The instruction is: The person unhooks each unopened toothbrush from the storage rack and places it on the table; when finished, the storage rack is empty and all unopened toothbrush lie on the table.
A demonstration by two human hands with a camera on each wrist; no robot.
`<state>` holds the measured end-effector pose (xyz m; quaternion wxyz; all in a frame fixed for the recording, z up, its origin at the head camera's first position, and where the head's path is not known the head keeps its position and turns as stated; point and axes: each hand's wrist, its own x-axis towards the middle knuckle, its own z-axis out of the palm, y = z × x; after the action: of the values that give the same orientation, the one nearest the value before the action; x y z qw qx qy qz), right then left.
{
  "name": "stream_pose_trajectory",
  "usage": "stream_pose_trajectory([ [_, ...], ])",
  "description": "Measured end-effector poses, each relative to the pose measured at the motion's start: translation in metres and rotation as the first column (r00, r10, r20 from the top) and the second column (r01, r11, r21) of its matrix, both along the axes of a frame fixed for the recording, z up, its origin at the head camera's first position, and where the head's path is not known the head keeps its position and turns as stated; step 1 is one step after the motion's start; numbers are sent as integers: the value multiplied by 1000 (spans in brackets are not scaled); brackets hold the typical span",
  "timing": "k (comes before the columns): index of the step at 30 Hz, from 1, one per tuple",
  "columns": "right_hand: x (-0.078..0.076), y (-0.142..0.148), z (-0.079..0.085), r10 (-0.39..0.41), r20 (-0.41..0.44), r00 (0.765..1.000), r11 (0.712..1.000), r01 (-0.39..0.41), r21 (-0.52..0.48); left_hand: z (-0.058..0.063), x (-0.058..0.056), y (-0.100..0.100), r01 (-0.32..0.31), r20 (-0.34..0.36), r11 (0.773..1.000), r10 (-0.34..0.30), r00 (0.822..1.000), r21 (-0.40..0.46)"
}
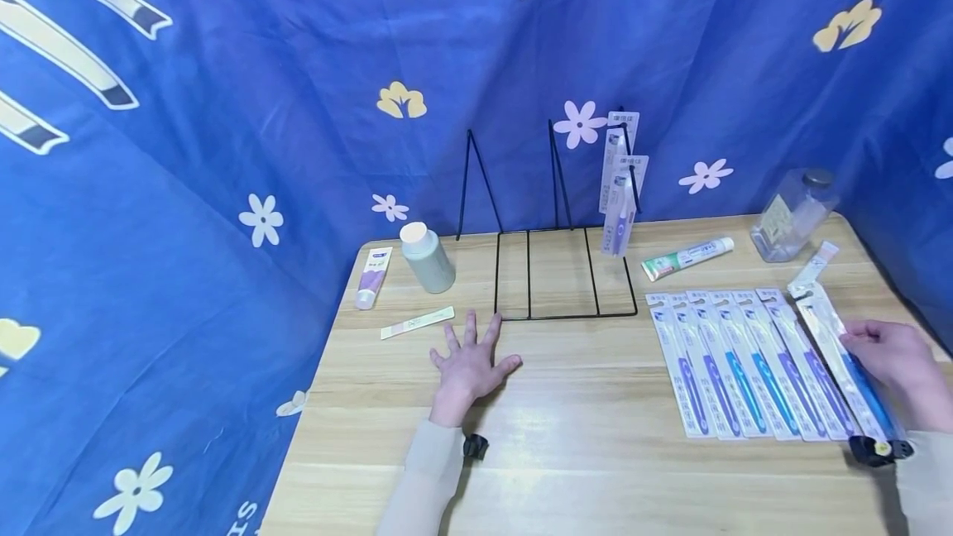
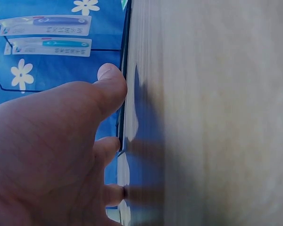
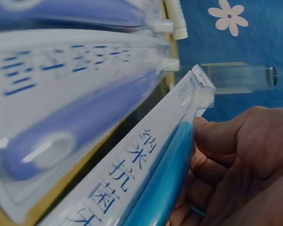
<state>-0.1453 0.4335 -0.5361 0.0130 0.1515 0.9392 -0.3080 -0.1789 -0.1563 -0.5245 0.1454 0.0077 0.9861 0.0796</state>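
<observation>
My right hand (image 1: 889,354) pinches the edge of a packaged toothbrush (image 1: 822,325) with a blue handle, tilted beside a row of several packaged toothbrushes (image 1: 733,362). Seen from the right wrist, thumb and fingers grip the side of the clear blister and its white printed card (image 3: 146,155), while purple-handled toothbrushes (image 3: 85,122) lie alongside. My left hand (image 1: 469,366) has its fingers spread over the wooden table, with fingertips close to the front left corner of the black wire rack (image 1: 562,318). It holds nothing.
Packaged toothbrushes (image 1: 622,209) hang on the rack's right hook. A toothpaste tube (image 1: 687,259) and a clear jar (image 1: 789,217) with a dark lid stand behind the row. At left are a small tube (image 1: 373,278), a white-capped bottle (image 1: 428,259) and a flat narrow packet (image 1: 417,323).
</observation>
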Motion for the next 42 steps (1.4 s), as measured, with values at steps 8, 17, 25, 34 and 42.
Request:
stream_pose_trajectory([
  [8,1,0,-10,-31,151,988,988,53,-142,1,0,0,-4,-1,1000,4,1000,4],
  [17,1,-4,-1,1,117,993,1000,-2,7,-1,0,-1,1,0,1000,-1,1000,8],
  [25,4,-14,8,-45,138,989,991,27,130,0,0,0,4,1,1000,-4,1000,0],
  [34,3,-19,9,-73,163,984,989,51,138,0,0,-1,-3,-3,1000,3,1000,4],
  [42,5,-17,11,-89,136,987,983,65,171,1,1,0,0,-7,1000,0,1000,9],
])
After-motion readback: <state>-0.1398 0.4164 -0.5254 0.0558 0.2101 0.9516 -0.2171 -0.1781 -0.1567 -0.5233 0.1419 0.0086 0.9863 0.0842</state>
